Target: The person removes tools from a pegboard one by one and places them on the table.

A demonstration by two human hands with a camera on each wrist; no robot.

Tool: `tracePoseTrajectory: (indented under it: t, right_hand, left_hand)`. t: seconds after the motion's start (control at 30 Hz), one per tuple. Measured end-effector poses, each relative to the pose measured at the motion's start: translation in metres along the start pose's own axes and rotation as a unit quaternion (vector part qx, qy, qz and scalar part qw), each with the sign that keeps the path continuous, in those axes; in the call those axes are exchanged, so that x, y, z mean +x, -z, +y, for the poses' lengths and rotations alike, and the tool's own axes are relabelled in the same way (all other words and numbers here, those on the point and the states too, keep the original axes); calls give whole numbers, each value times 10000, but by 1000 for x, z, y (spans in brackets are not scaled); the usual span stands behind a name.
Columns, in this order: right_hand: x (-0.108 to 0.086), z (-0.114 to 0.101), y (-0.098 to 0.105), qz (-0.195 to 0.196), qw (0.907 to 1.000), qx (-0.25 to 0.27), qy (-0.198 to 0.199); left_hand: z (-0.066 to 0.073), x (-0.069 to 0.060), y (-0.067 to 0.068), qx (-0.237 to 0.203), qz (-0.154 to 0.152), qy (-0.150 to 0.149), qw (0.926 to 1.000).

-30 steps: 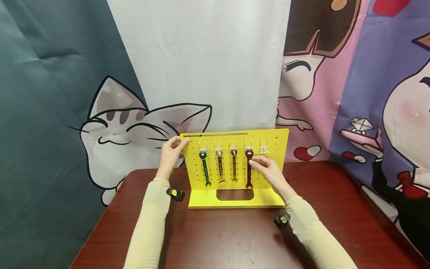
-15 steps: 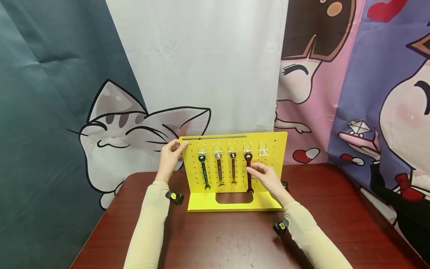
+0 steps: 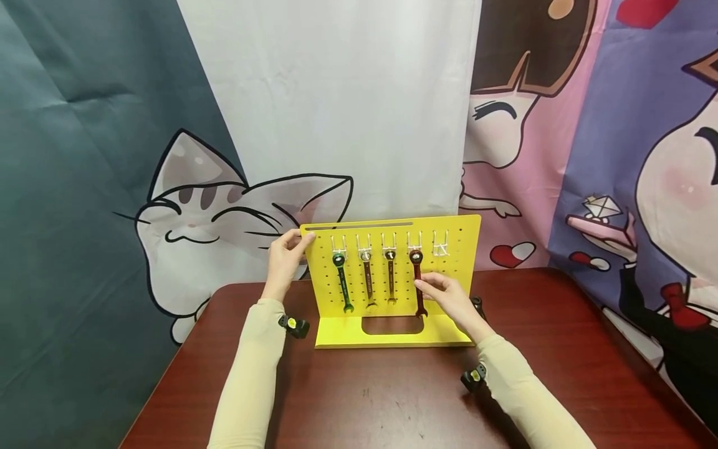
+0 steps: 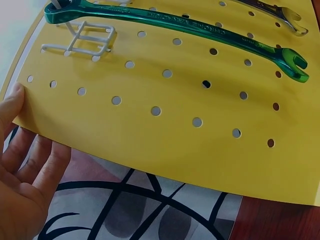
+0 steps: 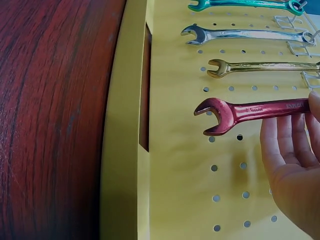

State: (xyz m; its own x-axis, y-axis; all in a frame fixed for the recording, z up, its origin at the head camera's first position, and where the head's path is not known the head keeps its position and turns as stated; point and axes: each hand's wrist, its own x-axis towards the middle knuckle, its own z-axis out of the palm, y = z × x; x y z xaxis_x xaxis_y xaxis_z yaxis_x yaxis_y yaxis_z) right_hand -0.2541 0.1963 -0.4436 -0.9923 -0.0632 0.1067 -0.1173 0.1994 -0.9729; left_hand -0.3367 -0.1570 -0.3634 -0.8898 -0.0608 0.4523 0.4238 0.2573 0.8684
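Table below; red wrench in grip.

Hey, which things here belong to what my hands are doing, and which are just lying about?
Job, by the look of it:
red wrench, pinched in the right hand
yellow pegboard, gripped by the left hand
green wrench, silver wrench and gold wrench, hanging there untouched

Just about:
dark object beyond the right hand, mostly hidden
printed curtain behind
red-brown table, merely underneath
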Motion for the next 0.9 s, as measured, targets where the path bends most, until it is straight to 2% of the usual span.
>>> tracePoseTrajectory:
  t: [0.27, 0.43, 0.57, 0.8, 0.9]
  right_hand:
    - [1, -3, -1, 64, 9995, 29, 318]
    - [0, -3, -3, 126, 9995, 58, 285]
    - [0, -3, -4, 117, 9996, 28, 238]
    - [-5, -6, 2, 245, 9993, -67, 284]
    - [-7, -8, 5, 171, 9992, -163, 325]
  left_hand:
    - [1, 1, 2, -81, -101, -32, 9999]
    - [0, -2, 4, -88, -195, 66, 9997]
    - [-3, -6, 7, -82, -106, 118, 9998]
    - [-1, -5, 3, -100, -220, 67, 9997]
    - [-1, -6, 2, -171, -203, 86, 9996]
